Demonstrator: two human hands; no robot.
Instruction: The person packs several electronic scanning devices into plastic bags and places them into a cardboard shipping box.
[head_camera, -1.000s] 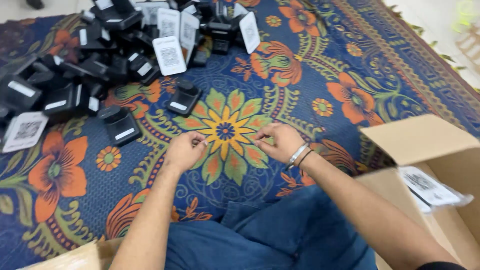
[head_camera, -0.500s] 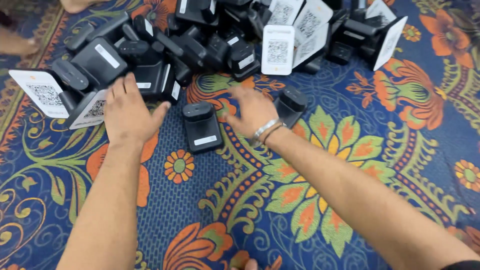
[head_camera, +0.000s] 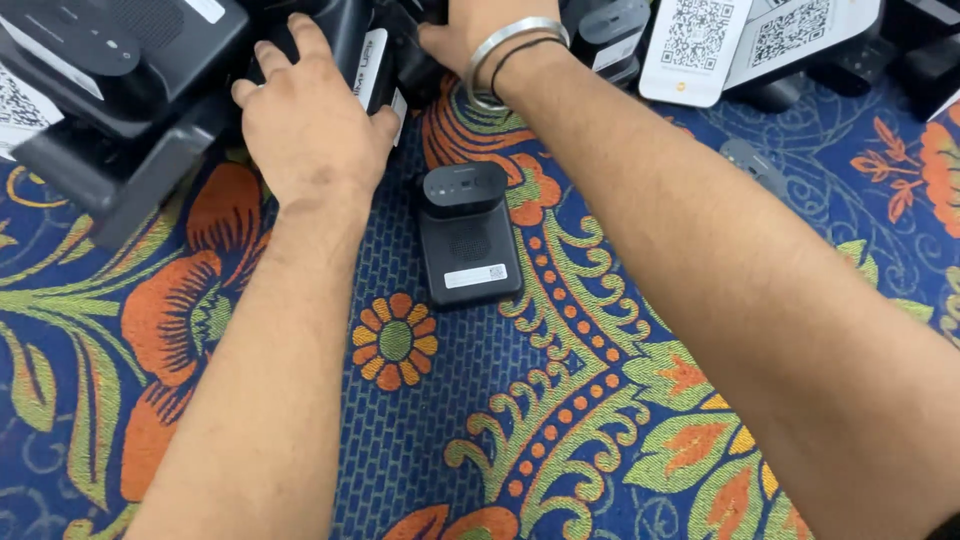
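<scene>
- Presently, the left hand (head_camera: 310, 125) lies palm down, fingers spread over a black unit (head_camera: 350, 45) at the pile's edge; closure cannot be confirmed.
- The right hand (head_camera: 480, 30) reaches into the pile, fingers out of frame; its grip cannot be told.
- A lone unit (head_camera: 467, 235) lies on the rug (head_camera: 420, 440), just below both hands, long axis pointing away, the left hand nearer.

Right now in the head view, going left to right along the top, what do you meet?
Large black device → left hand → right hand with metal bangle → white code cards.
</scene>
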